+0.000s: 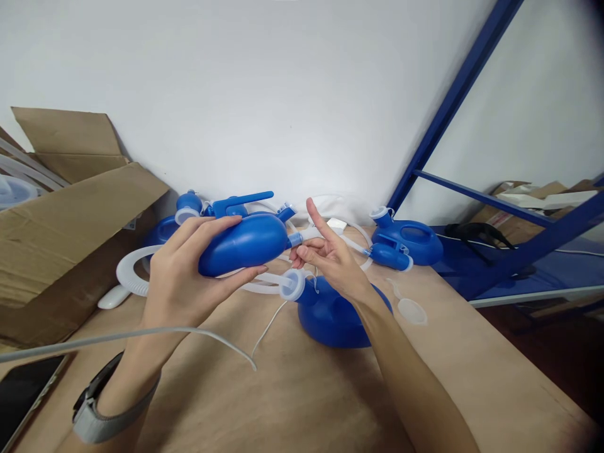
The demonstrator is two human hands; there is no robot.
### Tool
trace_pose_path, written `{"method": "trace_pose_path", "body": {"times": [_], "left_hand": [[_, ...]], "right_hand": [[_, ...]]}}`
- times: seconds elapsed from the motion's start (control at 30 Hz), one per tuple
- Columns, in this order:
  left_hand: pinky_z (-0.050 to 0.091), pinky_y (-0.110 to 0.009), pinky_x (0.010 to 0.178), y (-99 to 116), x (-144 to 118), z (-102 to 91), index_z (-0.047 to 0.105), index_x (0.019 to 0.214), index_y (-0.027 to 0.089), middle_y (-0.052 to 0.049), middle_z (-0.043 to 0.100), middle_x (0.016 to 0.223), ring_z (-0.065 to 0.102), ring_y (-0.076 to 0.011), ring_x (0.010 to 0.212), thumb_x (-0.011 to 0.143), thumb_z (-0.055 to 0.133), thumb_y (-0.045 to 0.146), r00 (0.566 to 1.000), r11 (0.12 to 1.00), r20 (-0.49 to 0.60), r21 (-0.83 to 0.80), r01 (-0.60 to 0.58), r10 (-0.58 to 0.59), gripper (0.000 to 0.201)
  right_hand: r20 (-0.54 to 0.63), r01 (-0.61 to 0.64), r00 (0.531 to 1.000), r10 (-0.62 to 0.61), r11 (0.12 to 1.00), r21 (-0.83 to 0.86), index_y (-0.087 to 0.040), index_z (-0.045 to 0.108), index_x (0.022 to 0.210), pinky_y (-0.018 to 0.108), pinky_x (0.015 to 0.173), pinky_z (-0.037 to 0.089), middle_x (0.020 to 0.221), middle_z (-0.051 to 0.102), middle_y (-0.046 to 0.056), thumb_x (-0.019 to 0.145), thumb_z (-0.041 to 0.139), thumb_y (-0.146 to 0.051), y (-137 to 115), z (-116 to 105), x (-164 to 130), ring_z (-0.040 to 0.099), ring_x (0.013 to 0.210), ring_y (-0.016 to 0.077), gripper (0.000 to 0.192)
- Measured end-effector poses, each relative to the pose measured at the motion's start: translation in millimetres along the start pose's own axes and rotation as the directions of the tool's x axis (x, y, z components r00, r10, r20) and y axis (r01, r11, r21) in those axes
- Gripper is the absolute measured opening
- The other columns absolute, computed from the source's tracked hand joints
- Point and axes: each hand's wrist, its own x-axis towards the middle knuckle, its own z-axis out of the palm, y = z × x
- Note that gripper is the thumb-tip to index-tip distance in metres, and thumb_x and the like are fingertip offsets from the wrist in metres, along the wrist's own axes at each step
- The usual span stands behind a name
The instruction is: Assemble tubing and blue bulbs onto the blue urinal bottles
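My left hand (202,261) is wrapped round a smooth blue rounded plastic piece (250,242) with a narrow spout, held above the table. A clear white tube (314,233) runs from this spout, where a metal-looking clamp ring (296,239) sits. At this joint my right hand (330,251) pinches the tube with thumb and bent fingers, its index finger pointing up. The fingers partly hide the grip. Below, a blue plastic jug (330,318) rests on the table, partly behind my right forearm. Its neck carries a translucent white cap (291,285) with a tube leading in.
Another blue jug (427,244) and blue funnel-shaped piece (389,257) lie right, near a translucent disc (412,311). An open cardboard box (80,245) stands left, a phone (31,390) front left. A pale cable (189,329) crosses before my left wrist. A blue metal frame (453,107) stands right.
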Motion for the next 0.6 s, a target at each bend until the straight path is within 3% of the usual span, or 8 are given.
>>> {"method": "trace_pose_path", "body": {"times": [0.17, 0.33, 0.6], "left_hand": [[0.06, -0.045, 0.09, 0, -1, -0.8, 0.065, 0.128, 0.031, -0.007, 0.072, 0.115, 0.071, -0.0325, 0.106, 0.08, 0.084, 0.056, 1.0, 1.0, 0.004, 0.019, -0.02, 0.02, 0.057], [0.061, -0.044, 0.088, 1, 0, -1.7, 0.066, 0.128, 0.031, -0.007, 0.072, 0.114, 0.071, -0.0324, 0.105, 0.081, 0.083, 0.056, 1.0, 0.999, 0.02, 0.049, -0.018, 0.017, 0.056], [0.061, -0.041, 0.09, -2, -8, 3.1, 0.064, 0.134, 0.035, -0.005, 0.069, 0.119, 0.071, -0.0296, 0.104, 0.085, 0.081, 0.05, 0.994, 0.986, -0.018, 0.124, -0.109, 0.112, 0.054]], "right_hand": [[0.01, -0.015, 1.0, 0.014, 0.999, 0.039, -0.033, 0.025, 0.166, 0.033, 0.079, 0.059, 0.086, 0.074, 0.0, 0.094, 0.072, -0.04, 1, 2, 0, 0.066, 0.077, 0.0163, 0.085], [0.005, -0.049, 0.999, 0.049, 0.998, -0.028, -0.032, 0.03, 0.164, 0.03, 0.071, 0.056, 0.082, 0.071, -0.002, 0.096, 0.067, -0.035, -2, 2, -1, 0.059, 0.068, 0.014, 0.078], [0.027, -0.124, 0.992, 0.124, 0.992, -0.025, -0.029, 0.028, 0.165, 0.025, 0.063, 0.051, 0.078, 0.07, -0.003, 0.095, 0.069, -0.031, -12, -2, -6, 0.055, 0.063, 0.0117, 0.082]]}}
